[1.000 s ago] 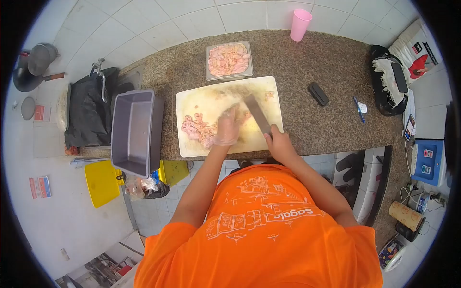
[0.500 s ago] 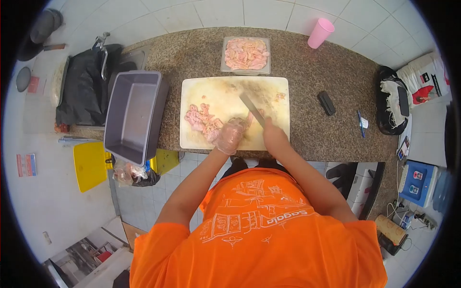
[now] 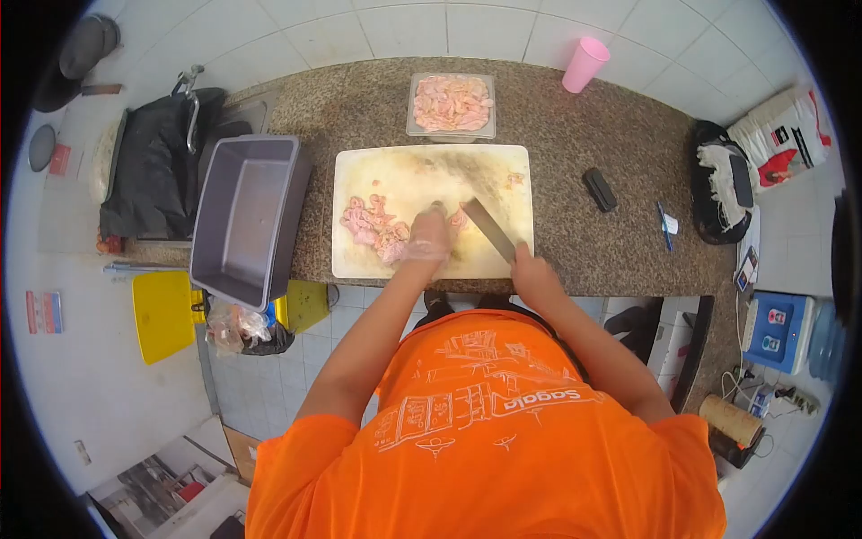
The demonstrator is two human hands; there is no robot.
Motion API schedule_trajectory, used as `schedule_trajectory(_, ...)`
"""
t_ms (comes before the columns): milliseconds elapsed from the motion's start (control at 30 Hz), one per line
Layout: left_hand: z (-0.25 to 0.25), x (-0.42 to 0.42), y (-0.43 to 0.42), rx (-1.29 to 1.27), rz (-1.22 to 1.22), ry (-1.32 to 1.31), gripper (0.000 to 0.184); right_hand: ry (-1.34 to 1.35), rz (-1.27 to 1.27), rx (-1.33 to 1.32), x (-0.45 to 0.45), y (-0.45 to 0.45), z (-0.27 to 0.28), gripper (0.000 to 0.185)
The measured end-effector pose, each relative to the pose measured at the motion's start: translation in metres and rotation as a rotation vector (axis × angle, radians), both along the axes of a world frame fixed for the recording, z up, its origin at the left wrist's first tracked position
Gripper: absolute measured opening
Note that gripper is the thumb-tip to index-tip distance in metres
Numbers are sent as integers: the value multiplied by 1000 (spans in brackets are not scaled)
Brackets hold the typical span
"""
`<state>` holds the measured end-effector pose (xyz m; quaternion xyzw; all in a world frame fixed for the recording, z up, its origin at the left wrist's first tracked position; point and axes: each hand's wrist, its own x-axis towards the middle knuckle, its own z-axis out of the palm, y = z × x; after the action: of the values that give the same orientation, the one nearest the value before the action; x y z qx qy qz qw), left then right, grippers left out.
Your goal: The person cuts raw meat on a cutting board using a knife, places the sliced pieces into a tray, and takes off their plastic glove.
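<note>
Kitchen, cutting board [image 3: 386, 169] on speckled counter [image 3: 557, 126], tap [image 3: 193, 115], hanging pans [image 3: 85, 49]

Passable over granite countertop [image 3: 558, 202] right of centre, between cutting board [image 3: 386, 171] and black object [image 3: 600, 189]; blocked left by grey tub [image 3: 247, 216], upper centre by meat-filled container [image 3: 451, 136], centre by slanted knife [image 3: 490, 230].

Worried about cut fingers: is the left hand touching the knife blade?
Apart: the head view shows a gap between the left hand and the knife blade, with a strip of meat and bare cutting board visible there.
</note>
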<state>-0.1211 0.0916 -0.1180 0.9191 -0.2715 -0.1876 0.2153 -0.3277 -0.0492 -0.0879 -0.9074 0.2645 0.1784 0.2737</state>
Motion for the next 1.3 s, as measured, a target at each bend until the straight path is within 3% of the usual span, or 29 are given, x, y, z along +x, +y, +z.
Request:
schedule_trajectory(67, -25, 23, -12, 242, -151, 51, 39, -176, -35, 11, 26, -8, -25, 23)
schedule_trajectory(167, -40, 45, -13, 178, -468, -62, 44, -242, -71, 54, 35, -7, -12, 24)
schedule_trajectory(267, -21, 67, -5, -73, -585, -63, 38, -265, -86, 82, 10, -16, 0, 24)
schedule_trajectory(367, 28, 71, -11, -6, -428, 296, 25, -277, -3, 133, -14, -29, -7, 24)
schedule_trajectory(467, 45, 58, -15, -493, -28, 803, 20, -264, -130, 89, -19, -29, -15, 23)
schedule_trajectory(567, 45, 44, -23, -825, 185, 813, 18, -336, -232, 101, -21, -29, -3, 24)
schedule_trajectory(667, 39, 12, -33, -913, 601, 763, 15, -428, -316, 128, -17, -21, 3, 24)
schedule_trajectory(767, -41, -1, -7, -634, 635, 503, 7, -406, -238, 152, -7, -5, -14, 24)
schedule_trajectory(867, -40, -16, 12, -361, 495, 121, 18, -287, -87, 148, -3, 5, -21, 23)
schedule_trajectory(967, -28, -15, 28, -157, 195, -121, 31, -96, -81, 40, -5, 7, -14, 21)
schedule_trajectory(1067, -5, -26, 28, -307, 177, -55, 28, 16, -77, 29, -1, 10, 6, 26)
schedule_trajectory(1167, -79, -23, 44, -392, -163, -422, 21, -27, -21, 0, 8, 23, 0, 20)
schedule_trajectory(1300, -38, -37, 49, -304, -271, -342, 19, -163, -7, 66, 66, 26, -17, 17)
